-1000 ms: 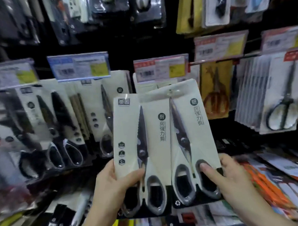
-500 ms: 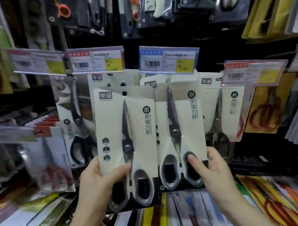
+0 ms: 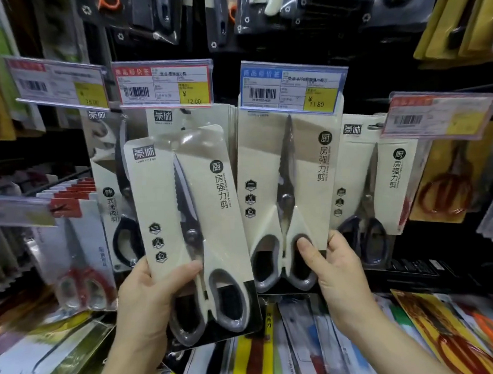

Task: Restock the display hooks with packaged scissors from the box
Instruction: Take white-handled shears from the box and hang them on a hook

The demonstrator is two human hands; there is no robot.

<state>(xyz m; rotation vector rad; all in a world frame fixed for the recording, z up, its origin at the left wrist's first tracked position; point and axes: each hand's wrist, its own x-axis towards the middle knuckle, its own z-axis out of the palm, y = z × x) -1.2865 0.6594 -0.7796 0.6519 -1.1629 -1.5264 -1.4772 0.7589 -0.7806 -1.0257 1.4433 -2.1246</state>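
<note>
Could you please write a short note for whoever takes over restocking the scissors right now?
Left hand grips a cream scissors pack, tilted, off any hook.
Right hand holds a second matching pack up under the blue 11.80 price tag, in front of the packs hanging there; whether it is on the hook cannot be seen.
Left to do: seat the right pack, then hang the left one. The box is out of view.

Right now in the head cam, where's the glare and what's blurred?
Head view: glare on the clear film atop the left pack and the price tags; left shelf edge and far-right tag smeared; both packs' print sharp; wide-angle bends the edges.
</note>
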